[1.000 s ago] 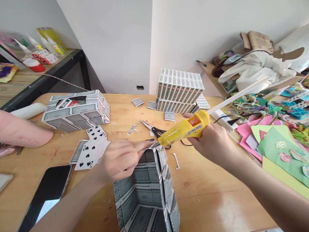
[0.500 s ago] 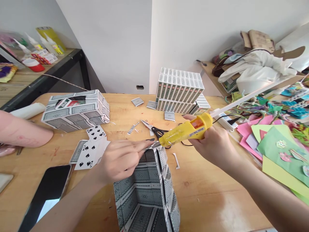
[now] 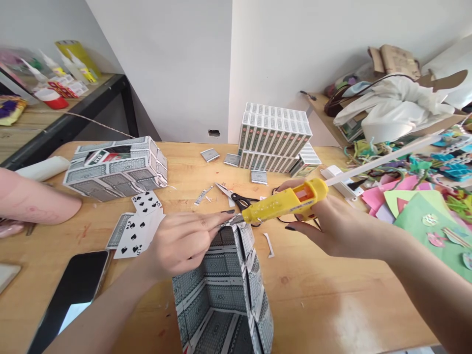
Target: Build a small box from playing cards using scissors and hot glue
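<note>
My right hand [image 3: 324, 221] is closed around a yellow hot glue gun [image 3: 282, 199], with a long white glue stick [image 3: 383, 158] running out of its back. The gun's nozzle meets the top edge of an open box made of playing cards [image 3: 223, 295]. My left hand [image 3: 188, 241] pinches that same edge, its fingertips close to the nozzle. Patterned card backs line the box's inside. Just beyond the nozzle lie black-handled scissors [image 3: 241, 200], partly behind the gun.
A second card box [image 3: 116, 169] stands at the left, near loose cards [image 3: 134, 236] and a phone [image 3: 70, 295]. Stacked card decks [image 3: 275, 137] sit at the back. Coloured paper [image 3: 424, 226] and a power strip [image 3: 341, 182] are at the right. Another person's arm [image 3: 37, 196] reaches in from the left.
My right hand has turned and loosened a little on the glue gun, and the glue stick has tilted lower. The left hand and card box have barely moved.
</note>
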The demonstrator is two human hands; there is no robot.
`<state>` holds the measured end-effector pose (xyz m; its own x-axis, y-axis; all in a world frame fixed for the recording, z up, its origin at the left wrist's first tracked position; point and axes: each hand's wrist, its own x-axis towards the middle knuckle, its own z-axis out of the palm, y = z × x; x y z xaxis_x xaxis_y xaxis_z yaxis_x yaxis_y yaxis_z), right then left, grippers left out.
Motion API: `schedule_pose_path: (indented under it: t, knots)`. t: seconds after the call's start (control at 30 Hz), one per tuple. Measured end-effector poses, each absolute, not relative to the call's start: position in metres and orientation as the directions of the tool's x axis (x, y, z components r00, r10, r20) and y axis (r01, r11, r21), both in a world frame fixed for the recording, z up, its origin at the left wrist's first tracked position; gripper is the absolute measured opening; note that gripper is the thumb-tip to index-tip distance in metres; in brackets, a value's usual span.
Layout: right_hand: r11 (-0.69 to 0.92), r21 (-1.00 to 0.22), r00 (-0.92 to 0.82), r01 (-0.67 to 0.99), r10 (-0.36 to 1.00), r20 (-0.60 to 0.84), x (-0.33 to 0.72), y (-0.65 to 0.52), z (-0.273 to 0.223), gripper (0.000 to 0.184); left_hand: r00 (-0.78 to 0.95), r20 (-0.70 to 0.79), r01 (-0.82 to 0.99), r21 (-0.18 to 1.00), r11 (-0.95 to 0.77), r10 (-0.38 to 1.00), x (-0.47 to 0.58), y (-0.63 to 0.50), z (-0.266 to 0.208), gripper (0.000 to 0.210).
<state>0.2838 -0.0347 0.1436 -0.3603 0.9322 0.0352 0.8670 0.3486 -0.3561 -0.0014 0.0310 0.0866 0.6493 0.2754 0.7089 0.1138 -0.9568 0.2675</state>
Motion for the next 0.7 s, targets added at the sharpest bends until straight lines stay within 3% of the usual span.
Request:
schedule_pose_path:
  t: [0.13, 0.33, 0.6, 0.7]
  knots:
    - [0.39, -0.363, -0.447, 0.847, 0.89, -0.087, 0.299, -0.034, 0.149, 0.017, 0.649, 0.714, 0.102, 0.263, -0.959, 0.265, -0.001, 0.032, 0.087, 0.023]
    - [0.275, -0.385, -0.391, 0.881, 0.88, -0.268, 0.308, -0.032, 0.155, 0.031, 0.647, 0.716, 0.114, 0.247, -0.962, 0.261, 0.0, 0.032, 0.087, 0.023]
    - [0.35, -0.43, -0.445, 0.832, 0.884, -0.143, 0.294, -0.026, 0.16, 0.029, 0.646, 0.718, 0.127, 0.234, -0.964, 0.259, -0.001, 0.033, 0.087, 0.019]
    - [0.33, -0.441, -0.391, 0.835, 0.919, -0.053, 0.282, -0.025, 0.161, 0.029, 0.638, 0.728, 0.122, 0.228, -0.966, 0.252, -0.002, 0.032, 0.087, 0.02]
